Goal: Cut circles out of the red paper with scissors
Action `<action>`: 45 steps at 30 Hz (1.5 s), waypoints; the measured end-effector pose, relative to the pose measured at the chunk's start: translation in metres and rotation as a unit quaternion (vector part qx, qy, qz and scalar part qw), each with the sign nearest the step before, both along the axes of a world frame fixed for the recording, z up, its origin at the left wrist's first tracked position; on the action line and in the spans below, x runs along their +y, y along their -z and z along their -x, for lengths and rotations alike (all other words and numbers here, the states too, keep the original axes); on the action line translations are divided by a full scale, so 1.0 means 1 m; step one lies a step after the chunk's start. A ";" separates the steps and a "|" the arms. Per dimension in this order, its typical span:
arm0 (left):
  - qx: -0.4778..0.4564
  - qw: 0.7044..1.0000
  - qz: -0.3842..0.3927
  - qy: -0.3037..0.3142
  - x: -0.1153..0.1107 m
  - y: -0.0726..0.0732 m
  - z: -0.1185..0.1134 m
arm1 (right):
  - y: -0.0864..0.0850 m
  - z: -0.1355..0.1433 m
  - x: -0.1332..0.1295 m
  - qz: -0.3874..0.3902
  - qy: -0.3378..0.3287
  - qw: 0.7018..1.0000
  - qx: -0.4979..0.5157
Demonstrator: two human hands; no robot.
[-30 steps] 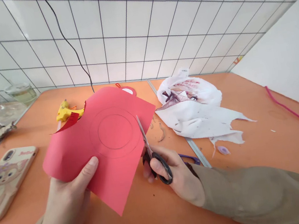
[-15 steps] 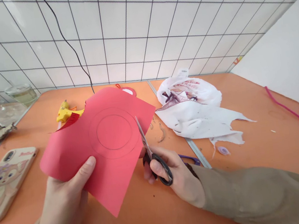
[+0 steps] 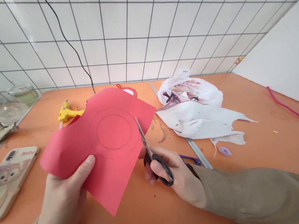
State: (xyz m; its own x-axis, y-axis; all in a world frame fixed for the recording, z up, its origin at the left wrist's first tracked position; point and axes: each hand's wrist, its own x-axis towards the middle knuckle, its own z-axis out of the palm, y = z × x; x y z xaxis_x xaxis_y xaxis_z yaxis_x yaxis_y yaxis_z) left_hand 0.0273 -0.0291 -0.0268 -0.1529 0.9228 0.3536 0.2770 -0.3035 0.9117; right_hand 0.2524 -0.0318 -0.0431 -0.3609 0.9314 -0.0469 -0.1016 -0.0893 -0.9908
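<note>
A sheet of red paper [image 3: 113, 133] with two drawn rings, one inside the other, is pinched in my left hand [image 3: 66, 197], thumb on top near its lower left. The fingers beneath the sheet are hidden. My right hand [image 3: 178, 171] grips black-handled scissors [image 3: 146, 141], with thumb and fingers in the loops. The blades reach over the sheet's right side, close by the outer ring, and look nearly closed. Behind the paper lies a yellow glue gun [image 3: 66, 112], partly covered. A red round piece with a white middle [image 3: 129, 91] shows just past the sheet's top edge.
White plastic bags [image 3: 194, 108] lie right of the paper, over a metal strip [image 3: 196, 150]. A phone in a cartoon case [image 3: 8, 179] rests at left, near a glass jar [image 3: 23, 95]. A pink stick [image 3: 296, 109], a purple frame-like thing [image 3: 192, 159] and paper scraps lie on the orange table [image 3: 252, 152].
The view has shifted very slightly. Hands, paper and scissors keep almost the same places, with the sheet's lower corner a touch further left.
</note>
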 end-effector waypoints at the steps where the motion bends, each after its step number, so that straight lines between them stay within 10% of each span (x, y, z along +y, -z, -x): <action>1: 0.046 0.998 -0.029 0.004 0.001 0.001 0.003 | 0.000 0.000 0.000 0.000 0.000 1.000 0.001; 4: 0.259 0.950 -0.176 0.012 0.003 0.005 0.011 | 0.001 0.000 0.000 0.003 0.000 1.000 -0.002; 8: 0.296 0.935 -0.196 -0.002 0.003 0.002 0.008 | 0.001 -0.001 0.000 0.006 0.001 1.000 -0.003; 14: 0.081 0.996 -0.040 -0.009 0.001 -0.016 -0.011 | 0.001 -0.001 0.000 0.006 -0.007 1.000 -0.005; 19: -0.128 0.982 0.139 -0.026 -0.001 -0.022 -0.016 | 0.002 -0.001 0.000 0.012 -0.012 1.000 0.001; 45: -0.236 0.953 0.185 -0.042 -0.004 -0.016 -0.026 | -0.003 0.001 0.002 -0.038 -0.010 0.999 -0.001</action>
